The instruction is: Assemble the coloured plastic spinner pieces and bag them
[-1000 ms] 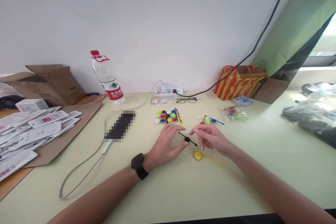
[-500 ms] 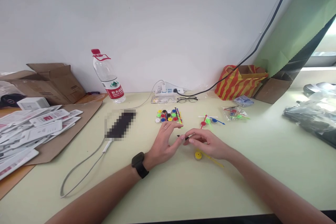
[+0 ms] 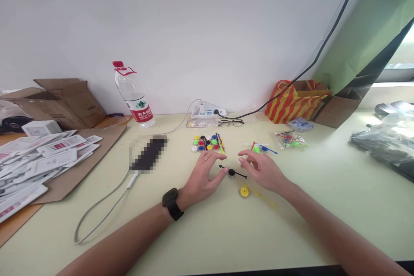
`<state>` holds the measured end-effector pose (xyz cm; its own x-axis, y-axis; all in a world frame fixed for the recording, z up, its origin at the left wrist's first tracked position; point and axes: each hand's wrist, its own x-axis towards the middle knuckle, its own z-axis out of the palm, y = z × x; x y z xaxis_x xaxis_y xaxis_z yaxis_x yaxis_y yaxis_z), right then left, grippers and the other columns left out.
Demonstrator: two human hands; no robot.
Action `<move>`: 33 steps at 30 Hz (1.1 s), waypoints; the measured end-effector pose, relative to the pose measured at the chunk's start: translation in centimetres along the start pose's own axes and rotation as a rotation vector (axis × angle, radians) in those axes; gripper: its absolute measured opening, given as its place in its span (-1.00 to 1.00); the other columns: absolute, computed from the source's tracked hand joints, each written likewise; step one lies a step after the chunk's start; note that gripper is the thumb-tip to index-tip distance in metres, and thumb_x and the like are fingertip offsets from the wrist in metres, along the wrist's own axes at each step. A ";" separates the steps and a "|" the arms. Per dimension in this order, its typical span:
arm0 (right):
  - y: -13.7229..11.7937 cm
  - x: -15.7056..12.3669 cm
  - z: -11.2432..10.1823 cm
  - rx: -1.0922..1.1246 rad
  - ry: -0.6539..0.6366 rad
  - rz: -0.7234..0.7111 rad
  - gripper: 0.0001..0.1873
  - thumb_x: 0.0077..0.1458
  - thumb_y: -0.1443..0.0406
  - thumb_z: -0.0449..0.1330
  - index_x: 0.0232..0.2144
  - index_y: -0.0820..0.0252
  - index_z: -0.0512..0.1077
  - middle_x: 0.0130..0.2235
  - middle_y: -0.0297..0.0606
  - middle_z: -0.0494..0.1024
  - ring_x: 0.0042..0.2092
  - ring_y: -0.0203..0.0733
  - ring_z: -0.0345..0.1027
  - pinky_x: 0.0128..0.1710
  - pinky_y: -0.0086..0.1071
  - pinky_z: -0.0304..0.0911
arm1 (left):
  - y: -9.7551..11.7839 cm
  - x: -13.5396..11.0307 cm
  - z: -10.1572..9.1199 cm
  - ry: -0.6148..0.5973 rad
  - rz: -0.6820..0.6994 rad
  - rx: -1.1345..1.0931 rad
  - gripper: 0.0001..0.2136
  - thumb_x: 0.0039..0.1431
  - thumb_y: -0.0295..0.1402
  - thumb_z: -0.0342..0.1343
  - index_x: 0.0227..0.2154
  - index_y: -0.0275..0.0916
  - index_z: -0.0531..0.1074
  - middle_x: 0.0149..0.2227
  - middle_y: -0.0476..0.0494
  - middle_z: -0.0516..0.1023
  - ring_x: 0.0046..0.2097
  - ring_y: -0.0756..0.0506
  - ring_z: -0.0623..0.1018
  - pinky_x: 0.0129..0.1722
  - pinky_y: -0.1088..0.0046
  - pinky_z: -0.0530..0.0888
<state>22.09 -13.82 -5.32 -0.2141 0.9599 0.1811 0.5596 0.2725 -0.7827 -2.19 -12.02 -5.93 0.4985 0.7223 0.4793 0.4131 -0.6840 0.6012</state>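
Note:
A black arrow spinner (image 3: 231, 172) lies between my hands, its arrow on a round base. My left hand (image 3: 205, 174) rests beside it with thumb and fingers apart. The thumb tip is at the spinner's left edge; whether it touches I cannot tell. My right hand (image 3: 264, 172) hovers just right of the black spinner, fingers loosely bent and nothing in them. Nearer to me sits a yellow disc (image 3: 244, 192) with a yellow arrow (image 3: 263, 198) beside it. Beyond my right hand are a green disc (image 3: 256, 149) and a blue spinner (image 3: 265, 149), partly hidden.
Several coloured discs and arrows (image 3: 207, 142) stand grouped behind my left hand. A bagged set (image 3: 291, 139) lies at the right. Glasses (image 3: 230, 123), a power strip (image 3: 207, 112) and a water bottle (image 3: 137, 99) line the wall. A cable (image 3: 97, 207) loops at left.
My right hand has let go of the black spinner and moved right, uncovering its disc and arrow. The left hand has hardly moved.

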 end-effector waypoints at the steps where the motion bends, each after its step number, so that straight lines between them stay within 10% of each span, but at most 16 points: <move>1: -0.2 -0.1 -0.3 0.102 -0.102 0.012 -0.60 0.36 0.02 0.08 0.02 0.12 0.48 -0.45 -0.26 0.65 -0.55 -0.24 0.23 -0.51 -0.36 0.09 | 0.0 0.0 0.0 0.004 -0.003 -0.001 -0.79 0.39 -0.31 0.13 0.04 -0.10 0.43 0.02 -0.15 0.53 0.13 -0.20 0.43 0.17 0.18 0.39; 6: -0.7 -0.2 -1.2 0.425 -0.271 -0.003 -0.55 0.39 -0.01 0.05 0.04 0.16 0.48 -0.47 -0.25 0.62 -0.61 -0.31 0.09 -0.58 -0.39 -0.03 | -0.1 0.0 -0.1 0.011 -0.006 -0.002 -0.79 0.42 -0.31 0.10 0.06 -0.11 0.44 0.02 -0.17 0.53 0.14 -0.20 0.43 0.18 0.17 0.38; 12: 0.5 0.3 -0.1 0.028 0.024 -0.156 -0.77 0.34 0.16 0.15 -0.13 0.12 0.54 -0.32 -0.24 0.60 -0.45 -0.22 0.31 -0.42 -0.30 0.25 | 0.0 0.0 -0.1 0.006 -0.007 -0.014 -0.80 0.43 -0.31 0.08 0.05 -0.12 0.44 0.01 -0.17 0.53 0.13 -0.21 0.43 0.18 0.16 0.37; 18: 0.5 -0.1 0.6 -0.170 -0.105 -0.416 -0.73 0.27 0.31 0.22 0.02 0.05 0.52 0.03 -0.16 0.57 0.08 0.01 0.39 0.10 -0.08 0.32 | -0.2 0.0 0.0 0.007 -0.003 -0.015 -0.80 0.43 -0.33 0.07 0.05 -0.13 0.44 0.02 -0.16 0.53 0.14 -0.19 0.43 0.19 0.18 0.37; 24: 0.8 0.0 0.8 -0.217 -0.179 -0.381 -0.80 0.30 0.38 0.16 -0.09 0.09 0.52 -0.15 -0.22 0.63 -0.06 -0.04 0.45 -0.02 -0.13 0.35 | -0.3 0.1 0.2 0.006 0.005 -0.022 -0.82 0.43 -0.36 0.07 0.01 -0.14 0.45 0.02 -0.17 0.54 0.14 -0.20 0.43 0.18 0.17 0.38; 33: 2.2 0.6 -0.1 -0.422 0.034 -0.294 -0.94 0.25 0.37 0.20 -0.25 0.11 0.46 -0.20 -0.22 0.55 -0.13 -0.03 0.39 -0.08 -0.14 0.33 | 0.2 0.1 -0.1 -0.120 0.110 0.023 -0.82 0.34 -0.33 0.17 -0.03 -0.11 0.52 -0.02 -0.15 0.59 0.10 -0.21 0.42 0.20 0.12 0.39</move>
<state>23.25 -12.60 -6.90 -0.3889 0.8383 0.3822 0.7552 0.5276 -0.3888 -2.16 -12.09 -5.66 0.6288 0.6267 0.4603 0.3676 -0.7612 0.5343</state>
